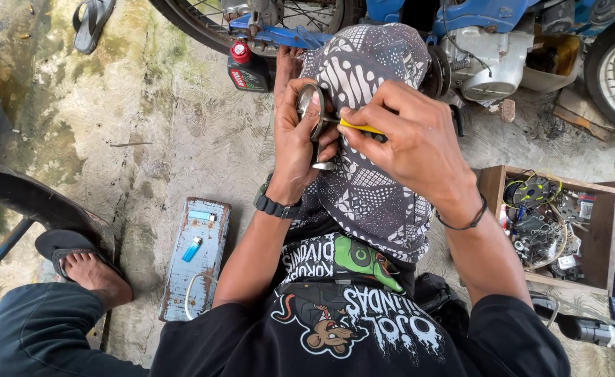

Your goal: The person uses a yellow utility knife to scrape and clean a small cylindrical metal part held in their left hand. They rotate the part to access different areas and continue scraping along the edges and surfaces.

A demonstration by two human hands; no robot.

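Motorbike [489, 35] fills the top of the view, blue frame, spoked wheels at either end, engine casing just beyond the hands. Below it, patterned cloth [370, 139] is draped over the lap, and it is right under the work. Wooden box [604, 230] of small parts and wires sits to the right; a worn blue tin [196, 262] with a lighter on top lies to the left on the concrete. An oil bottle [247, 68] (red cap, dark body) stands near the wheel.

Left hand [297, 143] is wrapped around a round metal part [312, 108], held on edge, its face turned toward the right. Right hand [409, 139] pinches a yellow-handled tool [360, 127], lying nearly level, long axis left to right, tip pointing left into the part. Both hands hover over the cloth, close together.
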